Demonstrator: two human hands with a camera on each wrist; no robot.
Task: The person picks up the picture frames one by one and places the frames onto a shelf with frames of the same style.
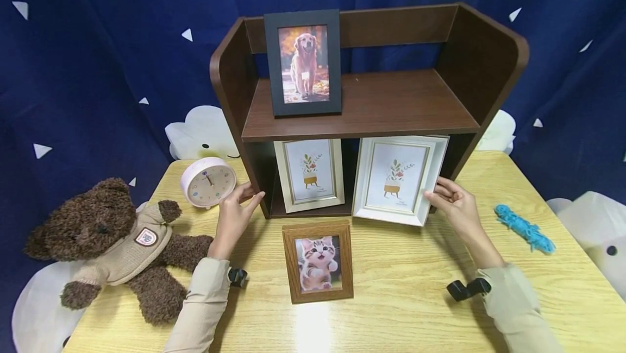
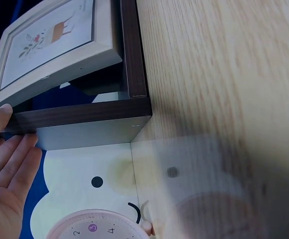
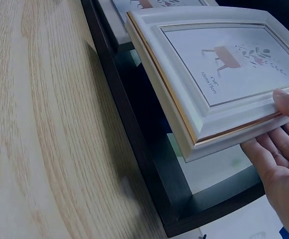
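My right hand (image 1: 457, 206) pinches the right edge of a white picture frame (image 1: 359, 179), thumb on its front and fingers behind. The frame tilts slightly at the lower compartment's opening; in the right wrist view its gold-lined side (image 3: 159, 74) shows. My left hand (image 1: 236, 217) holds the left side panel of a dark brown wooden shelf (image 1: 406, 98): in the left wrist view the thumb (image 2: 2, 117) lies at the panel's front edge, the fingers along its outer face. Inside that compartment, at left, leans a cream picture frame (image 1: 338, 171) with a similar plant print.
A black frame (image 1: 305, 109) with a dog photo stands on the upper shelf. On the table (image 1: 401, 288), a brown frame (image 1: 346, 260) with a kitten photo stands in front. A pink clock (image 1: 210, 182) and teddy bear (image 1: 161, 255) are at left, a blue bundle (image 1: 524, 228) at right.
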